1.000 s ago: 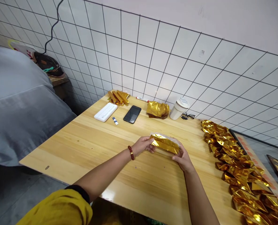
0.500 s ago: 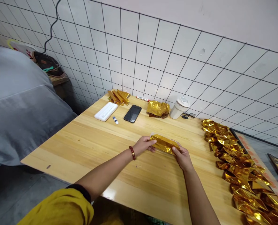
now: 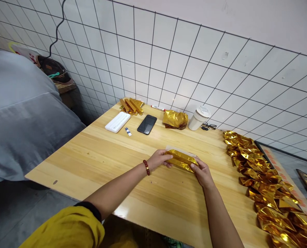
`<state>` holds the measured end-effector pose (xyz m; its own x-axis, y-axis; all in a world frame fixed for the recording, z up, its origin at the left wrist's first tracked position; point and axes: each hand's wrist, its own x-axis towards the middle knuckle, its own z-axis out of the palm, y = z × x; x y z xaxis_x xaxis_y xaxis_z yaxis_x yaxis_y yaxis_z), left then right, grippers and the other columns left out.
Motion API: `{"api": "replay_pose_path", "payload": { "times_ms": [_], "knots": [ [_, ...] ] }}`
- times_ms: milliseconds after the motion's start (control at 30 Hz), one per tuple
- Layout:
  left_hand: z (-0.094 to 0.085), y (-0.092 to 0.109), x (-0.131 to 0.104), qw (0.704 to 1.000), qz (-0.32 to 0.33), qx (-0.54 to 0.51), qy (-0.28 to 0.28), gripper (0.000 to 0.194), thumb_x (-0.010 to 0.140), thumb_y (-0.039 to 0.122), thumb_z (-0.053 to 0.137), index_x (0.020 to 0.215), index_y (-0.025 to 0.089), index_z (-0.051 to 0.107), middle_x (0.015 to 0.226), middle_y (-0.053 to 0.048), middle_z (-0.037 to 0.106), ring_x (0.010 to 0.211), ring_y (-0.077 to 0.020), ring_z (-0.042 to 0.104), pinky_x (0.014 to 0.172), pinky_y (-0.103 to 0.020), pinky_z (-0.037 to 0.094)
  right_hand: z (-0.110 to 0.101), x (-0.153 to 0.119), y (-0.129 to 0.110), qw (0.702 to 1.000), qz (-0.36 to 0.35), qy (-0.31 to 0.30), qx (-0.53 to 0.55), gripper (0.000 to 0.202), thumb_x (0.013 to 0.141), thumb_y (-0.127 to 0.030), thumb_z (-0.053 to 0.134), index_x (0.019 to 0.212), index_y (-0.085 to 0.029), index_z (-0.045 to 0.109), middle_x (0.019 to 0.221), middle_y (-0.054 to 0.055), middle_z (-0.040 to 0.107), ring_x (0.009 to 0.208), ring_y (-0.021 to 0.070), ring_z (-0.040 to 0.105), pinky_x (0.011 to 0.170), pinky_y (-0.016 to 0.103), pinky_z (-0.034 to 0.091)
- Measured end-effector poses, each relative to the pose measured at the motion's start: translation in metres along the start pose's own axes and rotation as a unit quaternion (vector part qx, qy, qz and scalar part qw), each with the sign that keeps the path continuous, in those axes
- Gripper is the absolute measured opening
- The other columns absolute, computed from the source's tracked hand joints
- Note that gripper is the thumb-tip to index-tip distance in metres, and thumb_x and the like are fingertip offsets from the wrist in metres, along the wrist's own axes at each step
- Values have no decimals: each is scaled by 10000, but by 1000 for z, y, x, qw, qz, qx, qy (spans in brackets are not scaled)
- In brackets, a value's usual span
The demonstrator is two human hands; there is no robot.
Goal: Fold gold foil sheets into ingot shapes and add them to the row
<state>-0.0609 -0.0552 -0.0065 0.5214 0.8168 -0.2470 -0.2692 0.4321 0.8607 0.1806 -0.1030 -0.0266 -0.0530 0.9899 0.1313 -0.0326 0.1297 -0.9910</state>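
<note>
By the far edge of the table (image 3: 91, 158) stands a lidded cream tumbler (image 3: 197, 121), contents hidden; above the table's middle, left hand (image 3: 160, 159) and right hand (image 3: 203, 173) pinch opposite ends of folded gold foil (image 3: 181, 159).

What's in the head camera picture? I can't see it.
A person's left hand and right hand hold shiny folded gold foil over a wooden table. Farther back are a black phone and white cup; gold pieces lie along the right.

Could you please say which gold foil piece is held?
The folded gold foil strip between left hand and right hand; the other gold foil lies untouched.
</note>
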Motion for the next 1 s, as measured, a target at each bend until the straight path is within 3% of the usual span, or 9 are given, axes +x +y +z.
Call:
{"api": "replay_pose_path", "payload": {
  "times_ms": [133, 300, 400, 667, 767, 900, 1000],
  "knots": [
    [-1, -2, 2, 1000, 0, 1, 8, 465, 601, 457, 824, 814, 72, 673, 725, -102, 699, 586, -175, 674, 587, -309, 567, 3, 1, -4, 1000, 3, -9, 25, 274, 795, -367, 722, 1057, -293, 751, 1356, 36, 588, 1302, 268, 485, 1139, 457, 324],
    [-1, -1, 2, 1000, 0, -7, -2, 379, 622, 336, 802, 866, 84, 659, 741, -88, 699, 587, -174, 678, 571, -296, 564, -1, 1, 1, 999, 7, 17, 42, 212, 732, -355, 779, 938, -308, 780, 1178, 45, 686, 1212, 271, 559, 1116, 492, 340],
    [-1, 0, 2, 1000, -2, -22, -16, 359, 637, 296, 769, 911, 93, 658, 763, -83, 702, 600, -186, 688, 551, -292, 561, -2, 1, 4, 998, 11, 27, 48, 226, 722, -379, 786, 939, -318, 776, 1168, 38, 689, 1205, 278, 568, 1093, 491, 371],
    [-2, 3, -2, 998, -14, -28, -47, 399, 674, 360, 780, 932, 84, 651, 803, -110, 707, 621, -199, 701, 569, -296, 562, -3, 1, 11, 997, 37, 60, 28, 300, 703, -380, 809, 989, -308, 755, 1138, 21, 681, 1084, 242, 619, 968, 426, 493],
    [-3, 1, 0, 998, -15, -30, -45, 403, 685, 365, 783, 938, 84, 643, 803, -114, 713, 610, -196, 700, 559, -289, 558, -5, 1, 14, 997, 36, 57, 32, 361, 682, -366, 821, 1032, -312, 745, 1151, 20, 688, 1096, 247, 618, 990, 430, 477],
    [-4, 1, 1, 998, -11, -36, -42, 385, 710, 354, 773, 960, 97, 635, 782, -106, 719, 612, -197, 703, 552, -280, 560, -6, 2, 14, 996, 13, 74, 48, 260, 677, -355, 817, 931, -315, 772, 1072, 24, 723, 1073, 241, 630, 1013, 438, 451],
    [-5, 3, 1, 998, -11, -45, -50, 391, 710, 317, 773, 1008, 98, 647, 788, -107, 727, 636, -205, 711, 558, -279, 562, -3, 3, 10, 997, 12, 52, 54, 159, 711, -334, 786, 866, -302, 784, 1034, 33, 724, 1052, 237, 635, 984, 435, 473]
  ]
}}
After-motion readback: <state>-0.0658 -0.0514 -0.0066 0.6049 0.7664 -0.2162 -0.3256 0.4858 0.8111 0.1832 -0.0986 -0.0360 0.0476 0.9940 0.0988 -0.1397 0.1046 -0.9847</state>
